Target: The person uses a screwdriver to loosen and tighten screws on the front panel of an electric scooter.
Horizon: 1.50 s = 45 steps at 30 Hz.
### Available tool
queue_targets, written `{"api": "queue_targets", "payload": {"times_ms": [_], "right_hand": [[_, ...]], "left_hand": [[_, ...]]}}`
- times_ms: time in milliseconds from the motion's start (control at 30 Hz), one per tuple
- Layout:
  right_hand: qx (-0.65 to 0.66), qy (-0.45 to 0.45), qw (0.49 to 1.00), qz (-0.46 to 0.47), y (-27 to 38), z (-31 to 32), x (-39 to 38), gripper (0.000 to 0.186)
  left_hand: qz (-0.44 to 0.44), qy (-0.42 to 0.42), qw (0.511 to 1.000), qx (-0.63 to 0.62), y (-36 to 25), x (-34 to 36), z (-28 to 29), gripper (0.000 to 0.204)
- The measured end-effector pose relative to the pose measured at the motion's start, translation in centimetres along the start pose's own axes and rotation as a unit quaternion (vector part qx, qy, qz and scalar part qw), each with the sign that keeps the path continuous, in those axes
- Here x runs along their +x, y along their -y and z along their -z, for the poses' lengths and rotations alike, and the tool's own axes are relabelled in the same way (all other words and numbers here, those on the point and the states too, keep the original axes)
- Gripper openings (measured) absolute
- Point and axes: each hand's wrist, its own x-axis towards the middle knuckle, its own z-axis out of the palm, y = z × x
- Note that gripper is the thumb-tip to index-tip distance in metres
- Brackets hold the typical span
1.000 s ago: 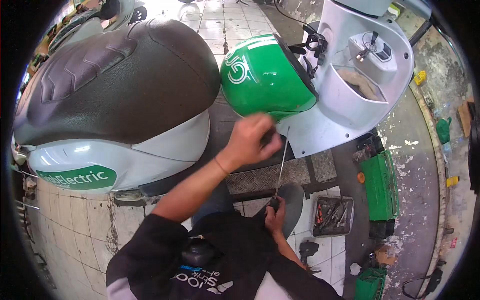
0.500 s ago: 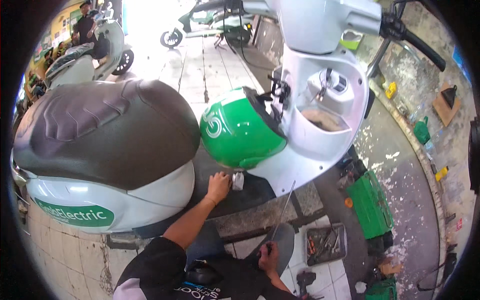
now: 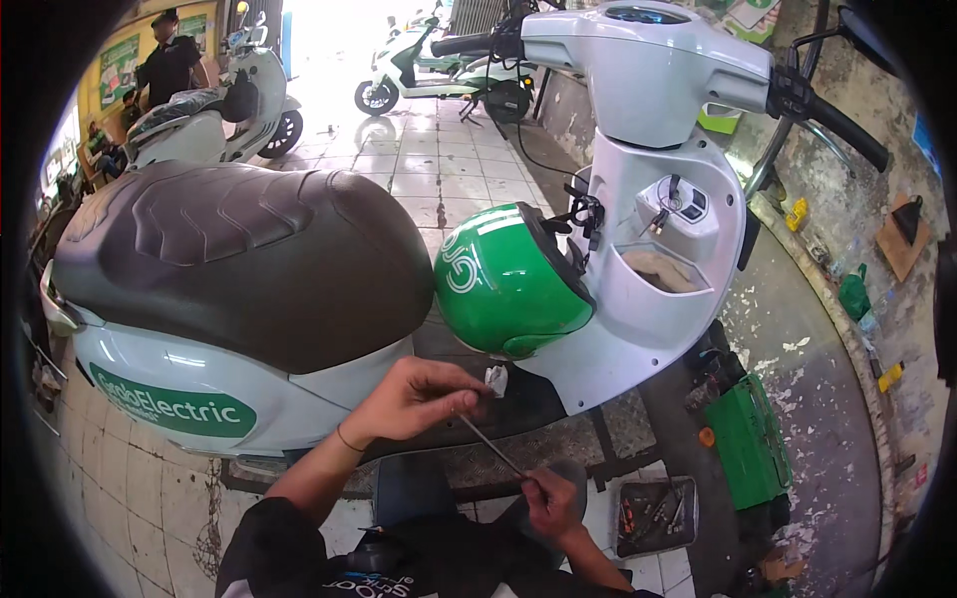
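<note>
My left hand (image 3: pixel 424 399) is pinched at the upper end of a long metal shaft (image 3: pixel 486 440); what exactly its fingertips hold is too small to make out. My right hand (image 3: pixel 550 500) grips the lower end of this screwdriver, its handle mostly hidden. Just beyond my left fingertips a small crumpled white item (image 3: pixel 495 381) lies on the scooter's dark footboard (image 3: pixel 543 389). A green helmet (image 3: pixel 508 299) rests behind it, between the brown seat (image 3: pixel 244 269) and the white front panel (image 3: pixel 638 329).
An open metal tray of tools (image 3: pixel 653 538) and a green toolbox (image 3: pixel 748 444) are at the lower right. A scuffed wall (image 3: pixel 847 239) curves along the right. Parked scooters (image 3: pixel 419 75) and people in dark clothes (image 3: pixel 164 65) are in the background.
My left hand has moved from beside the white item down to the screwdriver's upper end. The screwdriver has tilted from steeply upright toward the left. The view has shifted, showing more background.
</note>
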Motion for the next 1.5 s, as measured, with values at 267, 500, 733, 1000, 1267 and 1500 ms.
{"api": "queue_targets", "payload": {"times_ms": [267,500,733,1000,1267,1500], "right_hand": [[-0.014,0.003,0.999,0.049,1.3,2.5,1.8,0.012],[-0.119,0.013,0.988,0.101,2.2,5.5,3.6,0.013],[-0.043,0.007,0.995,0.086,3.5,4.5,5.3,0.012],[0.048,0.001,0.997,0.057,2.9,3.0,5.6,0.013],[-0.014,-0.025,0.998,0.05,3.3,3.3,5.4,0.013],[-0.013,-0.054,0.995,0.083,3.3,3.7,5.7,0.013]], "left_hand": [[0.002,0.061,0.994,-0.09,-1.7,-2.9,0.8,0.019],[-0.024,0.127,0.989,0.073,-5.5,-2.7,2.1,0.017],[0.011,0.206,0.958,0.198,-9.9,-0.7,3.2,0.017],[0.027,0.211,0.972,0.097,-10.0,0.1,3.8,0.017],[0.075,0.251,0.957,0.125,-10.7,1.5,3.9,0.02],[0.122,0.279,0.942,0.143,-11.7,2.0,4.0,0.023]]}}
